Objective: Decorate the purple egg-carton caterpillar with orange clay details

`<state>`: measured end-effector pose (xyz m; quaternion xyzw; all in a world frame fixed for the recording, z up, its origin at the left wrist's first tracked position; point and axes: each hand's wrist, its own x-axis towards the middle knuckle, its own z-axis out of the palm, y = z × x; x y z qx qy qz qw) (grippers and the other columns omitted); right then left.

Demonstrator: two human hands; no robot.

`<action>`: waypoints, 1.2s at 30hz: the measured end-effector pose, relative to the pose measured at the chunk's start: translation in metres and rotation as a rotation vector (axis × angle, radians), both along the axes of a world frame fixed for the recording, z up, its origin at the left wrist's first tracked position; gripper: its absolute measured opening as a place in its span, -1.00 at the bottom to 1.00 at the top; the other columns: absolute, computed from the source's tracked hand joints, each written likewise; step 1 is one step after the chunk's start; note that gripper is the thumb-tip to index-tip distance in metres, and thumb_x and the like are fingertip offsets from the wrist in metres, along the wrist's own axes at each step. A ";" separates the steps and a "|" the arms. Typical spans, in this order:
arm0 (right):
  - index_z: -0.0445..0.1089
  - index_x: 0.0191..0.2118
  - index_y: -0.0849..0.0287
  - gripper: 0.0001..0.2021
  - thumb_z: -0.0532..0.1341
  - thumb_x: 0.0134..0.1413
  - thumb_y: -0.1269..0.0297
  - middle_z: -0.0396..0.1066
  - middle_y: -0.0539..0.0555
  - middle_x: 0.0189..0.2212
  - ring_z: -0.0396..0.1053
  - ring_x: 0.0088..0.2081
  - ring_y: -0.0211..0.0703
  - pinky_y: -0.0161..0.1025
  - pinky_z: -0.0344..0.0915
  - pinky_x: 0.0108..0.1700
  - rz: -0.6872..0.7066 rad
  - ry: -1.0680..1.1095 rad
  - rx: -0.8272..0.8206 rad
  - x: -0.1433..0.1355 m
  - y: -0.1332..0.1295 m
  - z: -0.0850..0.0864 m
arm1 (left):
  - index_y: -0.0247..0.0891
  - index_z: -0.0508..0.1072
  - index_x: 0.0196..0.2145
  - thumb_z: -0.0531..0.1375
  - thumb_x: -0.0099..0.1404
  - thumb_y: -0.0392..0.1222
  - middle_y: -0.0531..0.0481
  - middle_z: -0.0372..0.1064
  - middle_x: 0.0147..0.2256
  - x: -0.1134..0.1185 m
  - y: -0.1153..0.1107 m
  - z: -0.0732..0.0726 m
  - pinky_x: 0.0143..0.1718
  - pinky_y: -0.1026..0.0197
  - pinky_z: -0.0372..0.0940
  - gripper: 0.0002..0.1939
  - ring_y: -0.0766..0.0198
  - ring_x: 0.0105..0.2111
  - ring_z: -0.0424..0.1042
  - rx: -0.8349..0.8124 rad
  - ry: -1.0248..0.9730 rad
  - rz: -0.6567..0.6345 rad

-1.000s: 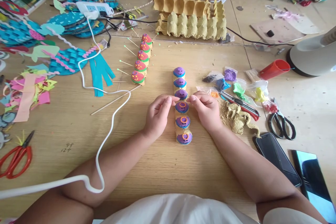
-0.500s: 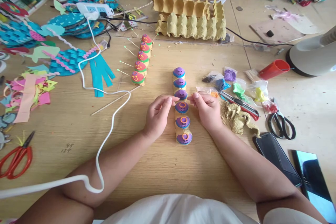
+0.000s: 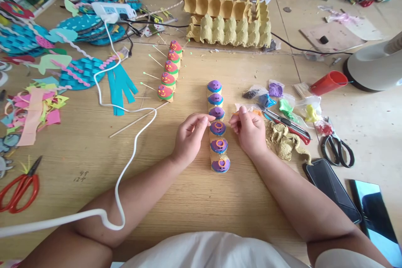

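A row of egg-carton cups (image 3: 218, 145) stands in front of me, topped with purple and blue clay and small faces. Orange rings sit on the three nearest faces. My left hand (image 3: 190, 136) is closed in a pinch at the left edge of the row, by the third and fourth cups; anything between its fingertips is hidden. Just right of the row, my right hand (image 3: 249, 130) is closed, thumb raised against the fingers, with a thin bit of orange clay (image 3: 235, 113) at the fingertips. Small bags of clay (image 3: 274, 89) lie beyond it.
Red-and-green cups with pins (image 3: 169, 67) stand at the back left, before cut egg cartons (image 3: 232, 31). Right are a utility knife (image 3: 292, 124), black scissors (image 3: 337, 148) and phones (image 3: 331, 188). A white cable (image 3: 135, 146) crosses the left side, near red scissors (image 3: 21, 188).
My right hand has drawn slightly right, away from the row, and its thumb has lifted. My left hand has stayed nearly still.
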<state>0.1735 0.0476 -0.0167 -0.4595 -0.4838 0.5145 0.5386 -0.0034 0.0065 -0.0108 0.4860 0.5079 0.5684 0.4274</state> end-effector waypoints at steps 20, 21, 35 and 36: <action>0.45 -0.26 0.11 -0.64 0.10 0.44 -0.03 0.44 0.04 -0.37 0.40 -0.29 -0.14 -0.13 0.35 -0.17 0.072 -0.388 0.230 -0.004 -0.004 0.006 | -0.18 0.34 0.25 0.01 0.57 0.07 -0.20 0.45 0.09 0.002 -0.007 -0.004 0.09 0.06 0.40 -0.55 0.13 0.08 0.47 0.137 0.285 -0.088; 0.45 -0.26 0.11 -0.63 0.10 0.43 -0.04 0.43 0.03 -0.38 0.39 -0.32 -0.16 -0.15 0.34 -0.21 0.075 -0.366 0.195 -0.004 -0.004 0.005 | -0.19 0.34 0.25 0.01 0.57 0.09 -0.20 0.45 0.08 0.002 -0.007 -0.004 0.10 0.05 0.40 -0.54 0.12 0.07 0.48 0.117 0.274 -0.088; 0.49 -0.27 0.12 -0.73 0.23 0.35 0.04 0.45 0.02 -0.42 0.36 -0.39 -0.21 -0.23 0.33 -0.33 0.075 -0.385 0.210 -0.006 -0.005 0.008 | -0.17 0.38 0.22 0.03 0.56 0.03 -0.20 0.48 0.04 0.002 -0.008 -0.003 0.04 0.09 0.40 -0.59 0.13 0.02 0.50 0.091 0.266 -0.096; 0.52 -0.26 0.12 -0.77 0.26 0.33 0.08 0.47 0.03 -0.41 0.36 -0.40 -0.21 -0.23 0.33 -0.32 0.072 -0.408 0.247 -0.006 -0.005 0.009 | -0.17 0.39 0.20 0.04 0.56 0.02 -0.19 0.48 0.02 0.002 -0.008 -0.002 0.02 0.10 0.40 -0.60 0.14 -0.01 0.49 0.100 0.298 -0.082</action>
